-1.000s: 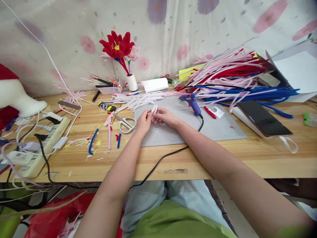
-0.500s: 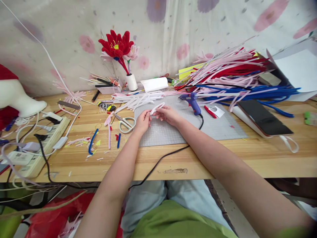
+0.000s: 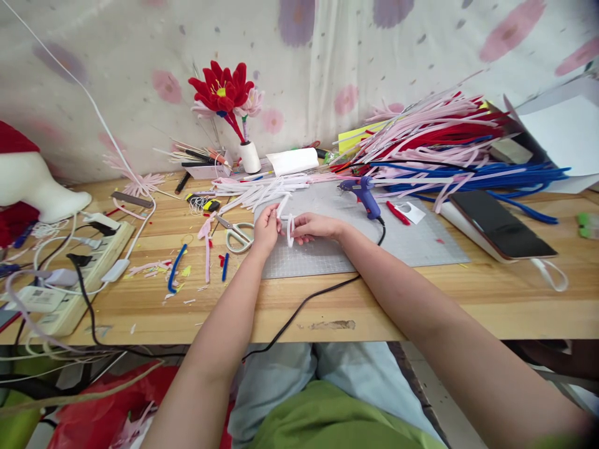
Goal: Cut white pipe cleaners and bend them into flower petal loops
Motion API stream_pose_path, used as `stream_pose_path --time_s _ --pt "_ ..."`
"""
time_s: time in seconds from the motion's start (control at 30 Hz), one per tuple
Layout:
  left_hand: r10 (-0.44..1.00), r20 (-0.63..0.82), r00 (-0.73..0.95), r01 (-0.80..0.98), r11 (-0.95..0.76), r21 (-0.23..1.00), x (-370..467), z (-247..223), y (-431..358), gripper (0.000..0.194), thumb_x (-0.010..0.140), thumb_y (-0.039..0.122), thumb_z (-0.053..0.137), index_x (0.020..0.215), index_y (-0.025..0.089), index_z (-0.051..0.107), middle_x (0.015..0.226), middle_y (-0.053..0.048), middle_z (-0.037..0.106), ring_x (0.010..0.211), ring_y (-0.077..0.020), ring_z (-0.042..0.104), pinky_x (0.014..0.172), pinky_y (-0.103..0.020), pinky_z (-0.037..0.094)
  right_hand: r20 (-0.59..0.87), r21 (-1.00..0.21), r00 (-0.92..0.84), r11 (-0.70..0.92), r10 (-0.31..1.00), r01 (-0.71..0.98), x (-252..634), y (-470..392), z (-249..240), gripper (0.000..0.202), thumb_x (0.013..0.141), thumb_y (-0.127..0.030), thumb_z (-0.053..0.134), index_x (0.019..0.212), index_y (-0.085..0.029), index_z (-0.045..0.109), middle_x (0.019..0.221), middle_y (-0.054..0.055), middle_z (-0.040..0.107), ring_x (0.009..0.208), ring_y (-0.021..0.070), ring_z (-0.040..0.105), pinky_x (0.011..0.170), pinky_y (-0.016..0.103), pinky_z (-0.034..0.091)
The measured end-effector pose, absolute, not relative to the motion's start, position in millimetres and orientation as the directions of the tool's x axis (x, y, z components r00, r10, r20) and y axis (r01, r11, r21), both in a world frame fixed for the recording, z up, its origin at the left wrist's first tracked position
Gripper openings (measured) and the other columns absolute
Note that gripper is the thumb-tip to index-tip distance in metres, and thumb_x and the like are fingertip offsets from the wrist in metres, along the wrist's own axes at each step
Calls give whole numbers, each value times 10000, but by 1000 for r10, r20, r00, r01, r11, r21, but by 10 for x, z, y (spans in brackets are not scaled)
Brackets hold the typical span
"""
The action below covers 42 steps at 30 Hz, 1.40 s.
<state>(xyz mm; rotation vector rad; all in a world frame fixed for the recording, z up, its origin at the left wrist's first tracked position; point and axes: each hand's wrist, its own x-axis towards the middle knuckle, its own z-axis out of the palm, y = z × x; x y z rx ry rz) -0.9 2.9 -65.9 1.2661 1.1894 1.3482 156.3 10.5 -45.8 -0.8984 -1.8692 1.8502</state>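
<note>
Person is working over a grey cutting mat point(image 3: 397, 234) on the wooden counter point(image 3: 515, 305). Left hand point(image 3: 266, 232): thumb and fingers are pinching a white fuzzy strip point(image 3: 282, 205), its free end pointing up and away. Right hand point(image 3: 314, 228): fingers are gripping a narrow white loop point(image 3: 290, 231), holding it upright just beside the left hand. From here I am not managing to see whether the two are joining. Both are hanging over the mat's left part. Scissors point(image 3: 239, 237) are lying just left; a blue glue gun point(image 3: 365, 196) is resting rightward, black cable point(image 3: 304, 305) trailing.
</note>
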Motion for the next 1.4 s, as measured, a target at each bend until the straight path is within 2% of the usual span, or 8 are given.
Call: stream_pose_path --time_s 0.13,0.27,0.43,0.57,0.67,0.83,1.07,1.4 --pt "962 197 -188 137 -173 975 -94 -672 74 207 814 227 478 954 197 628 714 -2 539 585 -93 516 679 -266 507 -150 -988 -666 -128 731 81 1570 109 -495 93 674 -211 627 668 -131 580 511 -18 586 391 39 444 357 144 305" --pt "909 389 -149 375 -312 873 -97 -655 30 283 671 71 592 912 201 663 1050 -76 555 1068 -193 518 1012 -344 366 -78 -956 -385 -178 920 -231 1553 134 -540 104 699 -216 628 755 -150 569 635 -6 640 462 49 509 377 142 343" --pt "963 270 -28 44 -268 962 58 -625 -39 292 699 205 644 988 181 613 1081 -76 599 1016 -176 572 932 -327 427 -159 -845 -226 -251 961 -473 1434 100 -485 78 734 -201 603 777 -169 547 673 -22 628 466 30 472 394 134 333" --pt "986 162 -45 -136 -167 977 103 -600 -46 222 757 337 595 876 150 610 855 -52 663 864 -152 619 834 -303 473 -157 -918 -362 -271 919 -290 1328 40 -453 148 694 -218 634 825 -159 599 663 -17 599 465 38 434 401 158 305" --pt "984 118 -132 -232 -147 962 26 -574 -22 197 783 354 556 822 161 569 835 -45 661 846 -138 631 820 -295 481 -52 -999 -308 -46 950 25 1394 90 -487 149 687 -211 617 827 -158 624 698 -2 610 534 73 467 489 199 361" --pt "950 95 -298 -253 -174 952 -119 -593 52 172 816 353 489 760 195 448 717 21 575 651 -88 603 733 -281 505 261 -706 -168 307 951 639 1727 256 -612 103 716 -212 579 771 -158 648 782 42 628 711 142 515 711 289 397" --pt "943 169 -288 -42 -189 981 -104 -679 75 178 795 339 543 745 201 442 647 43 494 599 -83 547 654 -237 498 281 -510 -409 496 868 703 1828 256 -699 221 712 -292 621 890 -164 642 849 60 604 821 185 519 767 302 390" --pt "971 178 -162 39 -174 984 -87 -673 33 199 847 398 477 812 206 444 657 36 553 466 -70 499 522 -218 430 337 -591 -372 502 865 631 1828 314 -732 278 663 -30 431 709 -159 673 869 66 625 874 185 541 866 313 384"
